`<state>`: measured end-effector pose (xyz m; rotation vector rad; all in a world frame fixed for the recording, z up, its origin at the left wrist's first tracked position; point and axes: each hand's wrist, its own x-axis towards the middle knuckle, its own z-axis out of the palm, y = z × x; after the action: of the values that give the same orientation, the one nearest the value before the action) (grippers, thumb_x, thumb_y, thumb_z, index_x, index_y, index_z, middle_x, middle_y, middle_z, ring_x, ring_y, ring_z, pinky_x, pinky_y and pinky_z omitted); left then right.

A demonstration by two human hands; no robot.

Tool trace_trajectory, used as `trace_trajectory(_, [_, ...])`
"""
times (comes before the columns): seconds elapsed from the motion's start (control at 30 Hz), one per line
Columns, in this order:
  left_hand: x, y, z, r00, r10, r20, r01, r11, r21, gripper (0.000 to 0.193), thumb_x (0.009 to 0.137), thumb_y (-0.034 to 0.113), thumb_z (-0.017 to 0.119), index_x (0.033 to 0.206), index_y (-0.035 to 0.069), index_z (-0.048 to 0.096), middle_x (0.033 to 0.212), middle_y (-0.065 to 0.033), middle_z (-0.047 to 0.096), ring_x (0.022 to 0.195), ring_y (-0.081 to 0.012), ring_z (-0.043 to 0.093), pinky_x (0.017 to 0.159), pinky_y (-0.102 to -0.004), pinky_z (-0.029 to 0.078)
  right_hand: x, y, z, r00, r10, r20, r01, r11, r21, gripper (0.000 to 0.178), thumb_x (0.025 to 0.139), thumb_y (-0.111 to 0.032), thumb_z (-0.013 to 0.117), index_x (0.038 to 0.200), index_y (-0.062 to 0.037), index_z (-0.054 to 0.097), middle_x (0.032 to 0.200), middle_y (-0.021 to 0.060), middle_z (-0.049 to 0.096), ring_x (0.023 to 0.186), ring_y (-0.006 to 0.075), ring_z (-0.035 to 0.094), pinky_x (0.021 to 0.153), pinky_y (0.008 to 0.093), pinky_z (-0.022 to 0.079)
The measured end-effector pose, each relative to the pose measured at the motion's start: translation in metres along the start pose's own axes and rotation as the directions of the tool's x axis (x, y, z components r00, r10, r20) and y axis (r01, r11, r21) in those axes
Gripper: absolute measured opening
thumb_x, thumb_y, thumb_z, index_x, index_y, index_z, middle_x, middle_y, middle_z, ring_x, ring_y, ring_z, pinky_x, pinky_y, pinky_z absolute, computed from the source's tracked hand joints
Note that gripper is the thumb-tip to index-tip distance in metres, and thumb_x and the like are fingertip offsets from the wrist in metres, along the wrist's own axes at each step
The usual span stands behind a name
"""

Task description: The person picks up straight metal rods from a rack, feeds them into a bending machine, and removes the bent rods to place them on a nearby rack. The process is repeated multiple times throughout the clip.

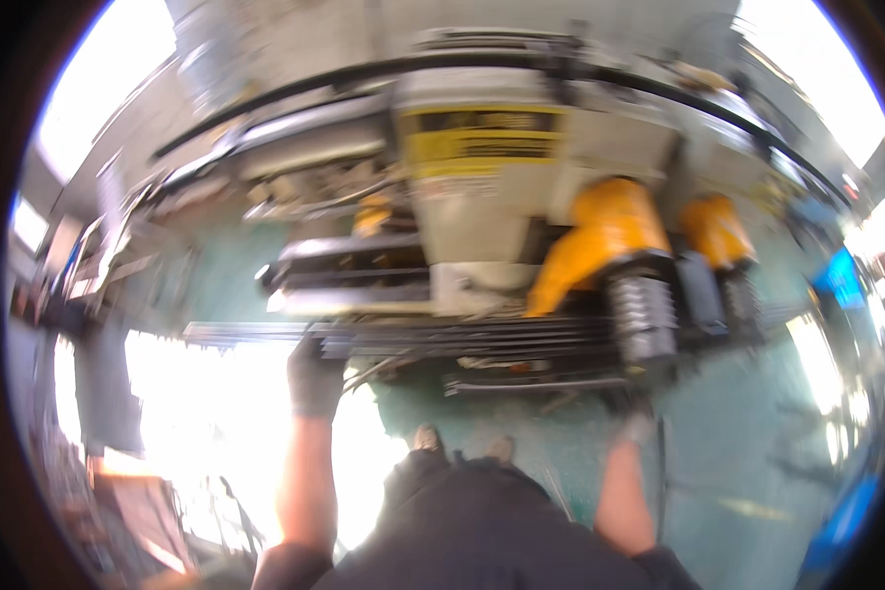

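Note:
A bundle of long, thin metal bars [472, 339] lies crosswise in front of me, smeared by motion. My left hand [315, 379], in a dark glove, is closed on the bars left of their middle, its fingertips partly hidden among them. Lower on the right is my right hand [635, 423], which also looks gloved. It is close to the underside of the bars, near their right part. Blur hides its fingers, so whether it touches or holds anything does not show.
Beyond the bars stands a pale machine [482, 216] with a yellow label. Orange guards [610, 231] and ribbed grey cylinders [644, 315] stick out at its right. A dark rail [364, 74] curves along the back. The green floor [728, 423] has strong sunlight at left.

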<state>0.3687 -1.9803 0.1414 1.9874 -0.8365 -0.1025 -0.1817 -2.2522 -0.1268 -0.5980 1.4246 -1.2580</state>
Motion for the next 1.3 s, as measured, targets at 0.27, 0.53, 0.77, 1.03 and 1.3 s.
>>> trace_trajectory(0.27, [0.073,-0.131,-0.095,0.783,-0.617,0.082,0.090,-0.018,-0.996,0.037,0.121,0.015,0.046,0.150,-0.007,0.048,0.141,-0.0239,0.065,0.126,-0.0413,0.069,0.114,-0.0567,0.060,-0.079,0.159,-0.089,0.993,0.101,-0.057,-0.114,0.763,-0.637,0.046,0.106,-0.041,0.072,0.119,0.0024,0.082,0.110,0.0154,0.081,0.096,0.0268,0.075,0.082,0.0408,0.055])
trace_trajectory(0.53, [0.112,-0.230,-0.210,0.700,-0.713,-0.042,0.051,0.109,-0.993,0.023,0.115,0.013,0.060,0.124,-0.006,0.067,0.113,-0.0211,0.074,0.106,-0.0369,0.075,0.103,-0.0507,0.065,-0.100,0.205,-0.108,0.682,0.141,0.718,0.671,-0.512,-0.537,0.028,0.108,-0.024,0.062,0.103,-0.0101,0.086,0.106,0.0213,0.082,0.106,0.0358,0.081,0.095,0.0475,0.064])
trace_trajectory(0.77, [0.093,-0.279,-0.233,0.979,-0.112,-0.168,0.047,0.937,-0.347,0.039,0.111,0.010,0.071,0.148,0.008,0.061,0.134,-0.0152,0.075,0.128,-0.0319,0.072,0.113,-0.0471,0.060,-0.076,0.232,-0.120,0.804,0.454,0.385,0.583,-0.732,-0.354,0.037,0.110,-0.023,0.056,0.131,-0.0148,0.086,0.141,0.0150,0.079,0.127,0.0355,0.077,0.105,0.0550,0.063])
trace_trajectory(1.03, [0.071,-0.232,-0.237,0.999,-0.033,-0.002,0.033,0.994,0.102,0.080,0.102,-0.007,0.076,0.170,-0.004,0.036,0.152,-0.0172,0.065,0.136,-0.0239,0.067,0.118,-0.0375,0.057,-0.129,0.173,-0.041,0.786,0.462,0.411,0.593,-0.378,-0.711,0.043,0.114,-0.028,0.048,0.140,-0.0084,0.075,0.148,0.0191,0.073,0.130,0.0410,0.072,0.108,0.0500,0.059])
trace_trajectory(1.3, [0.077,-0.235,-0.230,0.814,-0.581,-0.015,0.325,0.476,-0.817,0.067,0.123,0.053,0.037,0.167,0.004,0.050,0.164,-0.0190,0.059,0.152,-0.0351,0.056,0.129,-0.0532,0.046,-0.131,0.085,0.038,0.752,0.557,0.353,0.542,-0.218,-0.812,0.052,0.115,-0.047,0.052,0.139,-0.0090,0.077,0.152,0.0209,0.070,0.136,0.0418,0.068,0.114,0.0517,0.054])
